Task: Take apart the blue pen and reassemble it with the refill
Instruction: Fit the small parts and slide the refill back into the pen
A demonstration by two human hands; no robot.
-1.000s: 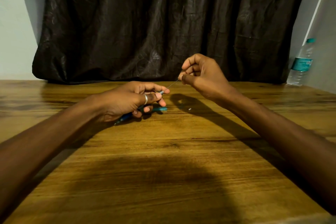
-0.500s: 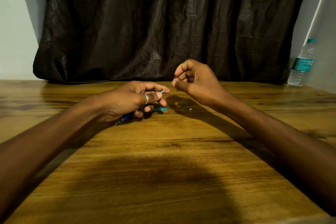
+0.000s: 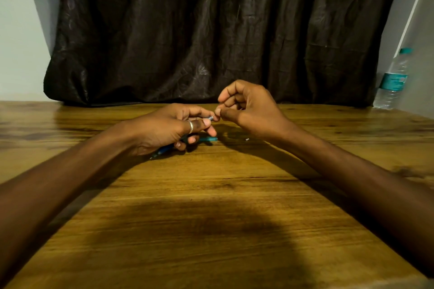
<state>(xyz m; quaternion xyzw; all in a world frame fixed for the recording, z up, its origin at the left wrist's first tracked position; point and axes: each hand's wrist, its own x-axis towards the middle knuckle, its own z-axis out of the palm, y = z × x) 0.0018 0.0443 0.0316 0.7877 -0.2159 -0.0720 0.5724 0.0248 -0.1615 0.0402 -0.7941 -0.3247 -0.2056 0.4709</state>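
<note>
Right hand (image 3: 249, 110) pinches refill (image 3: 213, 117) end, just right of our left hand (image 3: 164, 129) gripping pen barrel (image 3: 164, 149) — axis runs near-left to far-right.

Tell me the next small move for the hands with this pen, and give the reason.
Probably keep pushing the refill the last bit into the blue pen barrel. The right hand pinches its short exposed end right at the barrel mouth, which the left hand grips. A teal pen part lies on the table, likely fitted next.
</note>
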